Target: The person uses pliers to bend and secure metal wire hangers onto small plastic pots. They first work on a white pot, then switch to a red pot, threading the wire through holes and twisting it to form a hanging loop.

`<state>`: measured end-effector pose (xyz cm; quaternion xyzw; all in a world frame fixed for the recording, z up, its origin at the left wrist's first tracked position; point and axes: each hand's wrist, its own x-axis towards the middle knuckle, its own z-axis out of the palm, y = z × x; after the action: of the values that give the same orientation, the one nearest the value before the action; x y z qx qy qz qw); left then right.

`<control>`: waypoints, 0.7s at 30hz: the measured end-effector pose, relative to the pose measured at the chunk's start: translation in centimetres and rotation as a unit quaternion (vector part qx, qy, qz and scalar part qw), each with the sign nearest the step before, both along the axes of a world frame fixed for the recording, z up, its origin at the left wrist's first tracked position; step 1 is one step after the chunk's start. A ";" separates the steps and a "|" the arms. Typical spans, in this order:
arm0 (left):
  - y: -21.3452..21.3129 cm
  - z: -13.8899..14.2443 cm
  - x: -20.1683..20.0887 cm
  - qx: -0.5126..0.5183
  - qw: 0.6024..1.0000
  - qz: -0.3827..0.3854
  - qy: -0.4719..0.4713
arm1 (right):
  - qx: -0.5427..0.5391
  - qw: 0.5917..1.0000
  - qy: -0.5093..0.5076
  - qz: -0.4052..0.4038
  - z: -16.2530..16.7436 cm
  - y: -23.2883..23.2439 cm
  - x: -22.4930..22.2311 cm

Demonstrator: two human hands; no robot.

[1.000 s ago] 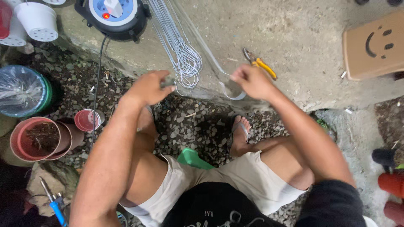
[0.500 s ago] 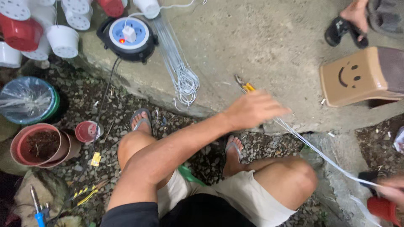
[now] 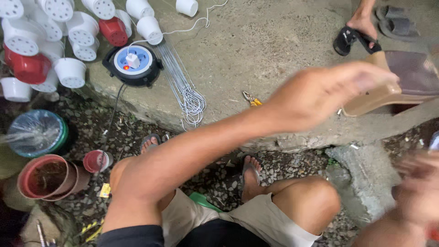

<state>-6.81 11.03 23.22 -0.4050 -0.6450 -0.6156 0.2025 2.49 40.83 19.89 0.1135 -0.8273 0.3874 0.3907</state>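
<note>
My left hand [image 3: 331, 91] reaches far to the right across my body and is blurred by motion. It hovers over the concrete slab [image 3: 274, 41], just in front of a small wooden stool [image 3: 402, 89]. I cannot make out anything in its fingers. My right hand [image 3: 418, 192] is a blur at the lower right edge, and what it grips is hidden. A bundle of thin wire hooks [image 3: 185, 87] lies on the slab, with yellow-handled pliers [image 3: 251, 98] to its right.
A round cable reel with a plug [image 3: 132, 64] sits left of the wires. White and red plastic pots [image 3: 55, 41] are piled at the upper left. Terracotta pots [image 3: 43, 176] and a covered bucket [image 3: 34, 132] stand on gravel. Another person's sandalled foot [image 3: 361, 27] rests at the top right.
My view has turned to the right. My left hand left the wire bundle and swept right towards the stool, and my right hand dropped to the lower right edge.
</note>
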 end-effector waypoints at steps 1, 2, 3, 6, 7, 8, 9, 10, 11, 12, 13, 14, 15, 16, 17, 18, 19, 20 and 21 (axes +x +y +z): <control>-1.3 0.3 0.2 -0.001 0.999 -0.018 -0.048 | 0.002 0.996 -0.027 0.085 -1.0 -1.9 -0.3; -2.7 0.5 0.3 -0.001 0.995 -0.038 -0.095 | 0.013 0.983 -0.066 0.168 -2.0 -4.2 -0.9; -4.2 0.7 0.5 -0.001 0.988 -0.059 -0.141 | 0.035 0.962 -0.113 0.244 -2.8 -6.5 -1.3; -8.5 0.4 2.0 -0.016 0.988 -0.055 -0.140 | 0.078 0.889 -0.207 0.400 -4.2 -13.7 -3.9; -9.4 0.2 2.3 -0.004 0.982 -0.088 -0.165 | 0.051 0.859 -0.229 0.454 -4.5 -15.8 -4.6; -10.1 0.0 2.4 0.008 0.975 -0.118 -0.189 | 0.026 0.824 -0.250 0.508 -4.7 -17.8 -5.3; -10.6 -0.4 2.4 0.022 0.973 -0.114 -0.201 | -0.041 0.792 -0.290 0.535 -5.2 -19.7 -5.7; -11.2 -0.9 2.5 0.038 0.970 -0.109 -0.216 | -0.107 0.751 -0.331 0.561 -5.8 -21.4 -6.2; -11.9 -1.3 2.4 0.045 0.971 -0.088 -0.219 | -0.129 0.758 -0.331 0.547 -6.6 -22.9 -6.5; -12.6 -1.7 2.4 0.053 0.971 -0.067 -0.222 | -0.152 0.764 -0.332 0.532 -7.4 -24.2 -6.6; -13.3 -2.0 2.3 0.062 0.971 -0.046 -0.227 | -0.175 0.769 -0.334 0.516 -8.4 -25.2 -6.5; -14.1 -2.2 2.2 0.085 0.972 -0.002 -0.218 | -0.190 0.782 -0.320 0.500 -9.4 -26.3 -6.5; -14.9 -2.3 2.0 0.108 0.971 0.041 -0.208 | -0.205 0.794 -0.305 0.484 -10.3 -27.4 -6.4; -15.7 -2.3 1.8 0.133 0.967 0.085 -0.199 | -0.221 0.805 -0.292 0.467 -11.0 -28.3 -6.1; -16.4 -2.2 1.7 0.158 0.967 0.098 -0.176 | -0.205 0.831 -0.268 0.442 -11.8 -29.0 -5.7; -17.3 -1.9 1.5 0.182 0.965 0.111 -0.150 | -0.188 0.856 -0.241 0.417 -12.3 -29.7 -5.2; -18.1 -1.4 1.3 0.206 0.963 0.125 -0.124 | -0.172 0.878 -0.214 0.392 -12.7 -30.3 -4.8; -18.8 -1.0 1.3 0.199 0.960 0.148 -0.129 | -0.154 0.897 -0.186 0.371 -13.1 -30.8 -4.3; -19.4 -0.6 1.3 0.192 0.957 0.171 -0.133 | -0.137 0.914 -0.158 0.348 -13.4 -31.1 -3.9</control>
<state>-5.55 -8.40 22.66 -0.1563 -0.5958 -0.7321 0.2907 -1.39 9.72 6.53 0.2769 -0.7255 0.6209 0.1069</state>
